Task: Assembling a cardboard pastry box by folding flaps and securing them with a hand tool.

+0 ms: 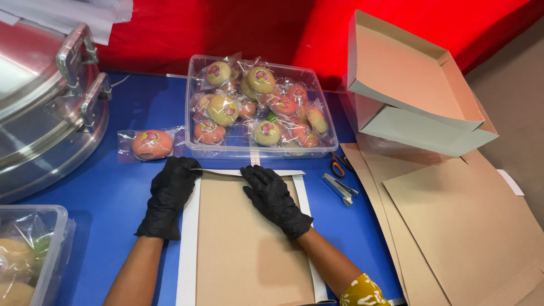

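- Flat cardboard box blank (249,243) lies brown face up on the blue bench (113,192), right in front of the person, w/ white flaps showing down both long sides and along the far edge.
- Far-edge flap (226,171) is the part being worked: it looks part-lifted between the two hands, prob. so it can be creased along the fold line.
- Left hand (170,195), black glove, sits at the blank's far left corner; fingers curled, its grip seems to pinch the flap end, though thumb contact is hard to make out.
- Right hand (271,195), black glove, lies palm down on the brown face near the far edge, fingers fairly spread and flat – pressing, not pinching; likely pins the sheet so it won't slide.
- So the blank lies under the right hand and beside/under the left fingertips; the rest runs back toward the person.
- Just beyond: clear plastic tub (195,107) of wrapped round buns, touching or nearly touching the blank's far edge.
- One wrapped pink bun (152,144) lies alone, left of the tub.
- Right of the blank: scissors (339,164) and a metal stapler (339,188).
- Further right: stack of flat blanks (464,226), w/ folded-up boxes (413,85) above.
- Far left: big metal steamer pot (45,107); a second tub (34,249) at the near left corner.
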